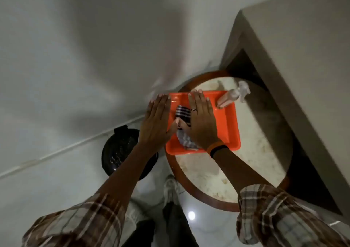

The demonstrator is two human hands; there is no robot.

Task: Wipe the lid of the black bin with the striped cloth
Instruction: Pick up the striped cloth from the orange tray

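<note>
1. Striped cloth [182, 112] lies bunched in orange tray [226, 125] on round counter [265, 152].
2. Left hand [158, 122] flat, fingers spread, grip holds nothing, over tray's left edge, just beside cloth.
3. Right hand [201, 121] flat, fingers extended, over cloth; contact unclear.
4. Spray bottle [233, 95] lies across tray's far right corner.
5. Black bin [121, 150] on floor left of counter, lid shut, partly behind left forearm.
</note>
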